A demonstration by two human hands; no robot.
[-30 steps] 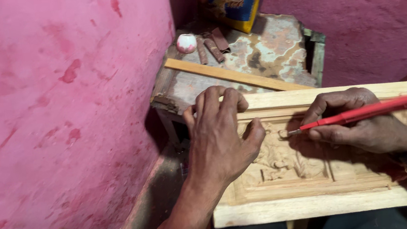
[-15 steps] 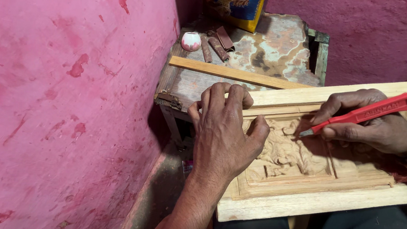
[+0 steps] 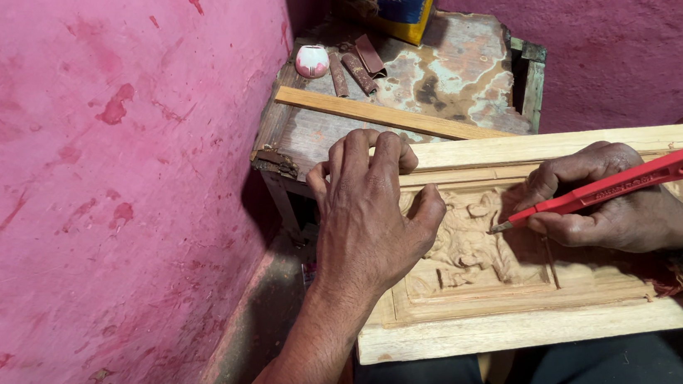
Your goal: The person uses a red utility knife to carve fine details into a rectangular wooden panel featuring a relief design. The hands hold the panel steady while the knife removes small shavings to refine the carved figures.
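Left hand (image 3: 369, 214): spread flat, holding nothing, pressing the pale rectangular carved wooden panel (image 3: 535, 298) down, likely to steady it.
Right hand (image 3: 609, 199): closed around the red-handled carving tool (image 3: 616, 185), tip on the relief.
Panel: beneath both hands, carving between them.
Worktop (image 3: 463, 63): beyond the fingers, bearing a long wooden strip (image 3: 376, 115).

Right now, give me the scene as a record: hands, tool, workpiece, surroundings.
left hand: flat on the pale carved wooden panel, fingers over its top edge
right hand: grips the red-handled carving tool, tip at the relief figure
behind: worn wooden stool bearing a wooden strip, small round white-and-pink object
left side: pink wall
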